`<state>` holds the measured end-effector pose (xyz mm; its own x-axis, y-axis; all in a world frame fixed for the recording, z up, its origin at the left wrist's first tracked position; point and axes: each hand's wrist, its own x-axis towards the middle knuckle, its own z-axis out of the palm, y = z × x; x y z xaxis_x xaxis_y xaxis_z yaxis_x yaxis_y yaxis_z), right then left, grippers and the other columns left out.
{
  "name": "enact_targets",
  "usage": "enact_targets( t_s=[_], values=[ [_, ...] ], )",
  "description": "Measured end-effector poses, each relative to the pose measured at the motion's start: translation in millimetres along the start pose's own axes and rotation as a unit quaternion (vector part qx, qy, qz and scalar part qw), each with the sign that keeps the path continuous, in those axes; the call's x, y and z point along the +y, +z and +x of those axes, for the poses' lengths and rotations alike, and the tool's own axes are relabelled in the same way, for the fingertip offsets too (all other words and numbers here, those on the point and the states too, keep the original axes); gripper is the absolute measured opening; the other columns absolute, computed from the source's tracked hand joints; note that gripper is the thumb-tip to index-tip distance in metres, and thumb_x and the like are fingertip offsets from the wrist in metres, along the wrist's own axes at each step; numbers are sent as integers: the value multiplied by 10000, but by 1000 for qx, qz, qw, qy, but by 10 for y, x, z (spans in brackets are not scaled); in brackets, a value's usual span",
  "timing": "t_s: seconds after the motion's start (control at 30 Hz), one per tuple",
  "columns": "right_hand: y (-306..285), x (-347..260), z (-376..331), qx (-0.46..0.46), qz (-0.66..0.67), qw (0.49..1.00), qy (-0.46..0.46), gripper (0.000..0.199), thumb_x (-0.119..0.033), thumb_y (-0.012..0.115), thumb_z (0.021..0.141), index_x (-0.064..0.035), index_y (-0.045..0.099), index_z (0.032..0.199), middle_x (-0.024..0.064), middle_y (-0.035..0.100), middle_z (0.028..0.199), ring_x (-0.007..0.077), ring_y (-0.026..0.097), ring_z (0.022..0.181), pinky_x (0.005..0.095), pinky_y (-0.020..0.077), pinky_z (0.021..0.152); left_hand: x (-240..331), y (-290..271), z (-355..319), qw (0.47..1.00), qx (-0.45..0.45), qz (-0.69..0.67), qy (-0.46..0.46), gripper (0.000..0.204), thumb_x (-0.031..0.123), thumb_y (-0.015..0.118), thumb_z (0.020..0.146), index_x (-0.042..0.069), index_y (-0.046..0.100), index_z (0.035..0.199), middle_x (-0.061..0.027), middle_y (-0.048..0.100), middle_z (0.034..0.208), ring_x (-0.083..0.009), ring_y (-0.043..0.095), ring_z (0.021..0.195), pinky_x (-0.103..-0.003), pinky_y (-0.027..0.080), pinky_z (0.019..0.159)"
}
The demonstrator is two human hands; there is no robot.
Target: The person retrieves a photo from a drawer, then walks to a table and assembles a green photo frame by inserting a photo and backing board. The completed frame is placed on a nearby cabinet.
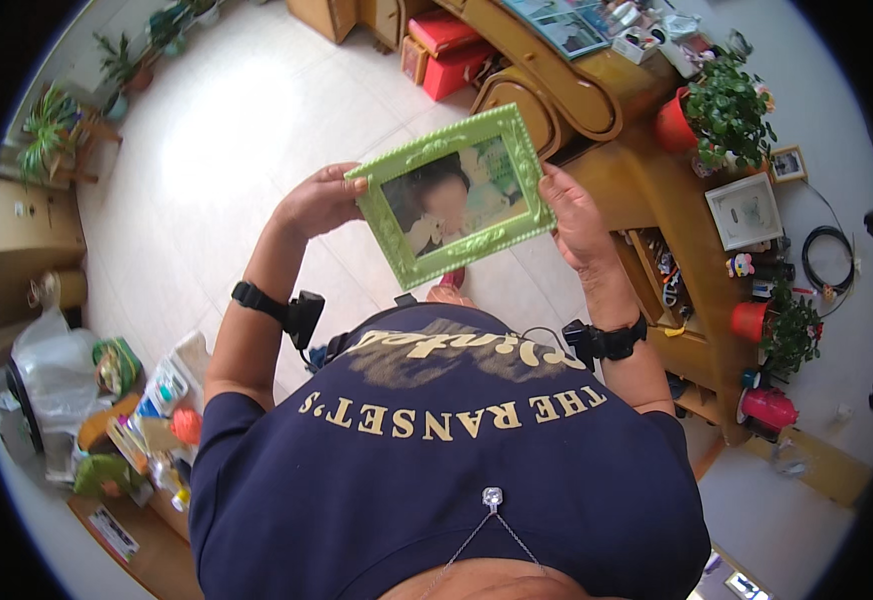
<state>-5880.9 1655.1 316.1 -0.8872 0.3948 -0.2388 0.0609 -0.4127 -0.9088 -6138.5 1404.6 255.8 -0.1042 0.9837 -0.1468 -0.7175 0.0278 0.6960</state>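
A light green picture frame (454, 247) with raised ornament along its border is held up in front of my chest, tilted so its right side sits higher. Behind its glass is a photo (457, 200) of a person with dark hair. My left hand (319, 200) grips the frame's left edge, thumb on the front and the other fingers hidden behind. On the opposite edge, my right hand (579, 218) closes round the border, its fingers partly behind it. Each forearm wears a black strap with a small device.
To my right runs a wooden cabinet (597, 185) with potted plants (727, 110), a white picture frame (745, 212) and a coiled black cable (829, 258) beside it. Red boxes (454, 62) stand at the far side. Plastic bags (52, 360) and clutter lie at left; pale tiles (227, 130) cover the floor.
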Motion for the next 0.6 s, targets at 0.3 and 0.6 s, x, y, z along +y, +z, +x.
enact_targets(
  t_s=[0.3, 0.6],
  values=[
    [-1329, -400, 446, -11, -43, 997, 64, 307, -124, 607, 913, -6, 568, 1193, 18, 632, 1050, 93, 582, 955, 244, 464, 861, 155, 244, 1581, 999, 30, 25, 1, 377, 265, 541, 947, -38, 543, 1170, -147, 616, 1128, -242, 593, 1044, -392, 443, 961],
    [-2070, -444, 796, 0, -126, 991, 49, 253, -133, 646, 887, -3, 632, 1104, -5, 643, 997, 71, 545, 917, 223, 434, 843, 241, 369, 2553, 994, 55, 92, -21, 334, 264, 554, 945, -24, 582, 1112, -115, 642, 1075, -212, 615, 997, -350, 494, 886]
  ],
)
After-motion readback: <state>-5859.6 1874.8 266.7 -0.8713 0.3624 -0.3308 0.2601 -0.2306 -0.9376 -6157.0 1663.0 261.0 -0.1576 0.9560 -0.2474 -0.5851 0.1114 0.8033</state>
